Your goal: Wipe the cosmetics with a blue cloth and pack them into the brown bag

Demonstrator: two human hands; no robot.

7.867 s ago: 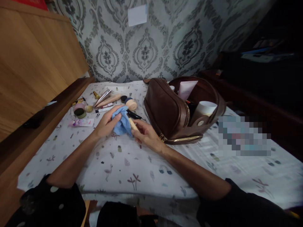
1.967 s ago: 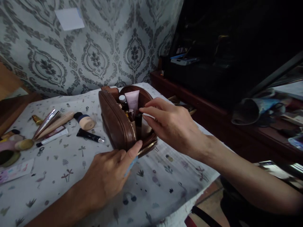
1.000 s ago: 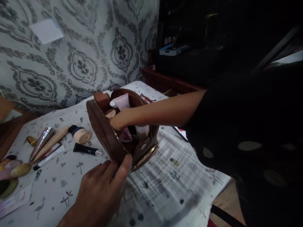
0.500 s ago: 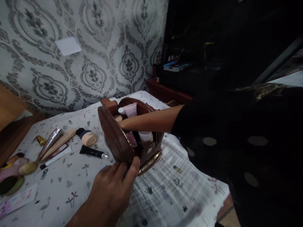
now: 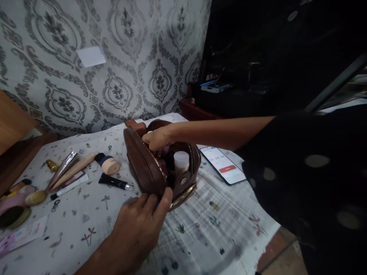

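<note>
A brown leather makeup bag [image 5: 143, 168] stands unzipped on the patterned cloth. My left hand [image 5: 140, 221] grips its near lower corner, thumb against the edge by the zip. Reaching in from the right, my right hand [image 5: 159, 140] is inside the bag's mouth at the far left, fingers curled. Their tips, and whatever is between them, are hidden. A jar with a whitish lid [image 5: 181, 160] stands inside the bag on the near right, beside a round snap [image 5: 183, 180]. Left of the bag lie a black tube with a silver cap [image 5: 114, 182] and a beige foundation bottle [image 5: 109, 164].
A phone showing a timer [image 5: 223, 166] lies right of the bag. Several brushes and tubes, among them a shiny tube [image 5: 64, 166], and a round brush [image 5: 36, 198] are spread at left. A patterned wall [image 5: 129, 57] rises behind; a dark cabinet [image 5: 243, 91] stands back right.
My right hand has drawn up from deep in the bag, so its back and knuckles now show. The phone has come into view as the arm rose. My left hand keeps its grip.
</note>
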